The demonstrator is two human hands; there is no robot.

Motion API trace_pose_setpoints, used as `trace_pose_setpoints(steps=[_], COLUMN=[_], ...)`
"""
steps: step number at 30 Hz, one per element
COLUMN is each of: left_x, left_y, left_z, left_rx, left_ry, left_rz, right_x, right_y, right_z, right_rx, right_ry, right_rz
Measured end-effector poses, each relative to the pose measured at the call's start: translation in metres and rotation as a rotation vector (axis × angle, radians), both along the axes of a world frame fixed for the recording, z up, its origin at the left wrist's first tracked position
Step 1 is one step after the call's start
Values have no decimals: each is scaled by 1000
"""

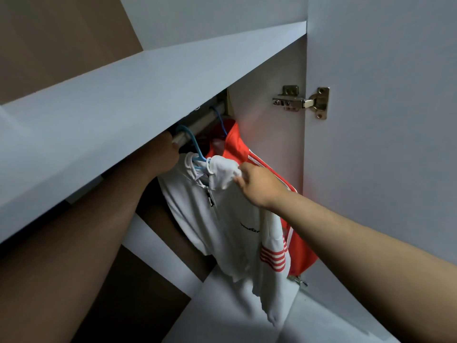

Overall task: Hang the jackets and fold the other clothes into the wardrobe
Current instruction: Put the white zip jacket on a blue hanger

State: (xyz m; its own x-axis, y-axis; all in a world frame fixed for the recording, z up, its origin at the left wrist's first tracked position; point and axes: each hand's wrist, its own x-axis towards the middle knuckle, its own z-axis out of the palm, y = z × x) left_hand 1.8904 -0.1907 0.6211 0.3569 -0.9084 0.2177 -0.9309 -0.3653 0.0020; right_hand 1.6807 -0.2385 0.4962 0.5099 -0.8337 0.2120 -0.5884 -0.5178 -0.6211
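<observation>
1. Largest risk: whole white jacket [230, 219] sliding off its hanger [195, 147] and dropping inside the wardrobe [267, 144], through too hard a tug on the bunched shoulder cloth.
2. Next: hanger hook riding off the rail [197, 122] under that same sideways pull; hook looped over the rail, by the look of it, just beside the left hand [164, 154].
3. Lesser: crowding against the red jacket [237, 142] close behind, with a chance of snagged sleeves or tangled hooks.
4. Smallest: lopsided hang, one shoulder bunched up near the hook, likely to creep off unless smoothed flat.
5. Right hand [259, 184]: pinching the white jacket's bunched shoulder cloth between thumb and fingers.
6. Left hand: raised to the rail under the shelf [148, 95], fingertips hidden by the shelf edge; impossible to tell whether gripping rail, hook or nothing.
7. Hands apart, one on either side of the hanger.
8. Wardrobe, door [383, 169] swung open on its hinge [301, 102]: two jackets inside on the rail, white in front, red behind it toward the side wall on a second hanger [221, 122].
9. Lower compartments [153, 214]: too dim to judge for contents.
10. Judgement on the task: both jackets up, or nearly; no folded clothes visible anywhere.
</observation>
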Motion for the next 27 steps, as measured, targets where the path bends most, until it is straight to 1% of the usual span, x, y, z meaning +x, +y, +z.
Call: trace_pose_setpoints(steps=[3,6,10,11,13,14,15,16,17,18,21,22,24,25,27], left_x=[0,0,-6,-8,-16,-22,-30,-40,-50,-59,-77,-82,-91,-98,-113], left_y=[1,6,19,25,40,49,57,65,72,78,93,95,98,99,103], left_z=[-1,-7,-22,-29,-47,-55,-64,-75,-86,-98,-126,-132,-140,-144,-149], left_rx=[-29,-95,-147,-179,-313,-392,-445,-466,-450,-412,-189,-81,102,165,218], left_ry=[-51,-123,-96,-115,-135,-79,52,222,377,470,588,617,605,579,557], left_rz=[-7,-27,-42,-66,-181,-249,-297,-311,-300,-288,-312,-320,-330,-337,-362], right_x=[-22,-38,-56,-60,-68,-73,-77,-81,-87,-93,-116,-126,-147,-160,-188], right_y=[9,22,35,37,41,44,47,50,54,57,69,74,83,89,103], right_z=[-10,-12,-8,-6,-4,-4,-5,-6,-9,-13,-25,-30,-40,-45,-52], right_rx=[-35,-91,-155,-167,-183,-184,-179,-174,-165,-152,-93,-73,-43,-22,32], right_ry=[99,123,191,222,292,323,349,363,370,376,390,408,452,468,485], right_rz=[49,87,90,94,103,103,96,88,79,67,27,11,-17,-31,-71])
